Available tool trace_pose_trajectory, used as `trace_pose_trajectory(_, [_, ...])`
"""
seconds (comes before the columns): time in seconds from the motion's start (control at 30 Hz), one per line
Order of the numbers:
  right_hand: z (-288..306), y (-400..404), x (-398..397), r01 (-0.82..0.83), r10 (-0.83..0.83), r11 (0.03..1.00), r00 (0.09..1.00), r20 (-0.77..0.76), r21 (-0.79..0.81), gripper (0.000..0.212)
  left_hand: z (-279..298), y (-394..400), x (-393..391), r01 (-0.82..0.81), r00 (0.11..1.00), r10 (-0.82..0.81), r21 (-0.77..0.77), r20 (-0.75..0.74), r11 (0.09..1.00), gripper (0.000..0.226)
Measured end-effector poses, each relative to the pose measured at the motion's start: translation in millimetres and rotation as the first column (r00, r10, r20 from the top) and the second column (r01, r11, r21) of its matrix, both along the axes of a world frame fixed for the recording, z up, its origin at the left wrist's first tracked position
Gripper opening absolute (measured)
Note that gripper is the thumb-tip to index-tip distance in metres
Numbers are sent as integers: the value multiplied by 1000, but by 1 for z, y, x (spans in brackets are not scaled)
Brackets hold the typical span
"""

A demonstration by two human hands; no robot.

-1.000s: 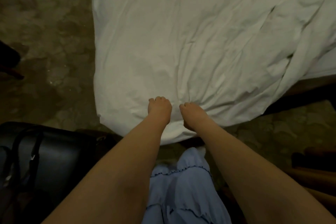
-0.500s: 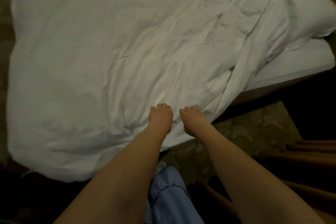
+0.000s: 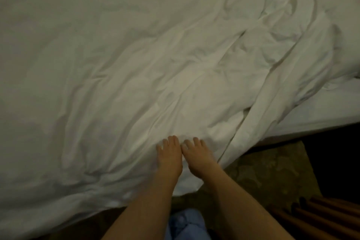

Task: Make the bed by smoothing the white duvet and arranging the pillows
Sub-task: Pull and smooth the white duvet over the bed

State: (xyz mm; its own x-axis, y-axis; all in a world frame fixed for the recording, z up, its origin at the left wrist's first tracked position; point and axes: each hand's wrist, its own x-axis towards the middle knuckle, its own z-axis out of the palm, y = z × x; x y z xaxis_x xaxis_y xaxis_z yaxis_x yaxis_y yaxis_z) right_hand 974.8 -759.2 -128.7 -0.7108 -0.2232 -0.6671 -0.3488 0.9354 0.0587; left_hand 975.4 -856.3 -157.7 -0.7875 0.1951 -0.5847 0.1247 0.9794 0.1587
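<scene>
Left hand [image 3: 169, 155] and right hand [image 3: 196, 154] flat, fingers relaxed, no grip, pressing white duvet [image 3: 136, 64] near edge

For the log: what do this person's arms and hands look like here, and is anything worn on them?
Both forearms are bare up to the frame edge, with no sleeves in view. The left hand and right hand show no gloves, rings, watch or bracelets that the dim picture reveals. Below the arms hangs a pale blue garment.
</scene>
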Motion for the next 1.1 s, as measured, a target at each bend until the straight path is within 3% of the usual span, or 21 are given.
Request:
trace_pose_trajectory(0.07, [-28, 10, -13, -23, 19, 995, 999, 42, 98, 78, -29, 7, -6, -80, 994, 79, 17, 78, 997, 80])
trace_pose_trajectory(0.17, [-70, 15, -30, -15, -8, 987, 990, 144, 157, 86, -73, 17, -12, -81, 989, 86, -45, 123, 996, 89])
trace_pose_trajectory(0.27, [-114, 23, -41, -22, 8, 989, 995, 96, 144, 101, -105, 30, -18, -179, 982, 179, -4, -63, 984, 71])
trace_pose_trajectory(0.37, [-146, 32, -46, -71, 75, 995, 996, -54, 73, 62, -130, 37, -29, -143, 976, 152, 68, -158, 987, 45])
trace_pose_trajectory(0.43, [-129, 31, -51, -146, 145, 989, 989, 34, 7, 35, -138, 39, -25, -151, 974, 170, 129, -152, 980, 45])
trace_pose_trajectory(0.5, [-108, 32, -51, -170, 174, 984, 979, 110, -46, 23, -117, 40, -16, -141, 984, 152, 116, -95, 983, 43])
trace_pose_trajectory(0.57, [-82, 36, -49, -180, 192, 978, 973, 126, -103, 28, -82, 38, -14, -161, 987, 161, 109, 15, 981, 28])
trace_pose_trajectory(0.63, [-44, 33, -55, -219, 233, 965, 969, 88, -143, 31, -54, 31, -17, -148, 988, 151, 66, -34, 987, 25])
trace_pose_trajectory(0.77, [40, 22, -86, -249, 212, 942, 961, -177, -223, 34, 40, 12, -51, -202, 954, 218, 95, -207, 975, 28])
trace_pose_trajectory(0.9, [80, 13, -85, -188, 13, 918, 895, -447, -349, 25, 103, -4, -65, -237, 883, 245, 70, -400, 969, 28])
trace_pose_trajectory(0.97, [52, 18, -47, -84, -47, 936, 933, -357, -341, 23, 80, 7, -38, -190, 935, 182, 3, -306, 982, 28])
trace_pose_trajectory(1.03, [8, 34, 12, -60, 51, 985, 997, -59, -163, 24, 33, 43, 17, -88, 995, 87, -18, -40, 996, 29])
trace_pose_trajectory(1.1, [-23, 56, 52, -107, 114, 993, 982, 152, -58, 25, -3, 65, 65, -38, 993, 36, 11, 115, 999, 19])
